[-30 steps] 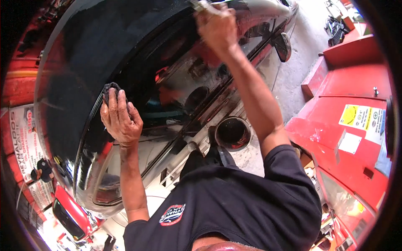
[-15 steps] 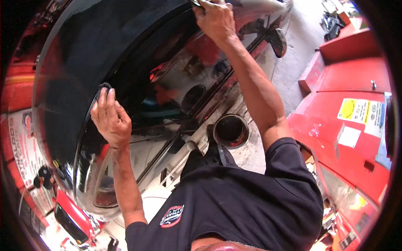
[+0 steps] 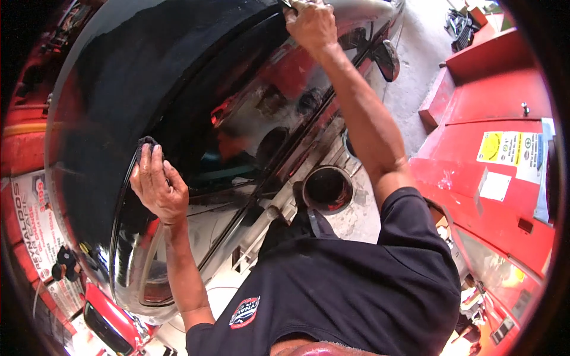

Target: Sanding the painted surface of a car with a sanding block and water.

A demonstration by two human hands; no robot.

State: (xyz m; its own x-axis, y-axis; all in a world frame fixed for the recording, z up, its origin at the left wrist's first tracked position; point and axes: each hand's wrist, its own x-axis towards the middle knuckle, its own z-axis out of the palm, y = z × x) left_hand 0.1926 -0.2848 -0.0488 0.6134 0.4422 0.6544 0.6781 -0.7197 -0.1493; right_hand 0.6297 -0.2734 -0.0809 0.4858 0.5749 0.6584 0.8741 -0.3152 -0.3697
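Observation:
A glossy dark car (image 3: 113, 95) fills the left and middle of the view, its side windows (image 3: 243, 139) mirroring red surroundings. My left hand (image 3: 161, 190) presses a bunched black cloth (image 3: 146, 144) against the roof edge, close to the trim strip, fingers closed over it. Farther off, at the top of the view, my right hand (image 3: 313, 26) bears on the same roof edge with bent fingers. Something small and dark shows under its fingertips; the picture's edge cuts it off, so its kind is unclear. Both arms are stretched out over the car's side.
The car's side mirror (image 3: 387, 61) juts out beyond my right forearm. Below the car's side, near my legs, stands a round open container (image 3: 328, 188). Red cabinets (image 3: 487, 101) line the right. A red vehicle (image 3: 107, 323) and a printed banner (image 3: 32, 219) are at lower left.
The view has shifted slightly. My left hand and the black cloth appear a little lower in the picture, my right hand slightly farther right. Both hands stay on the roof edge.

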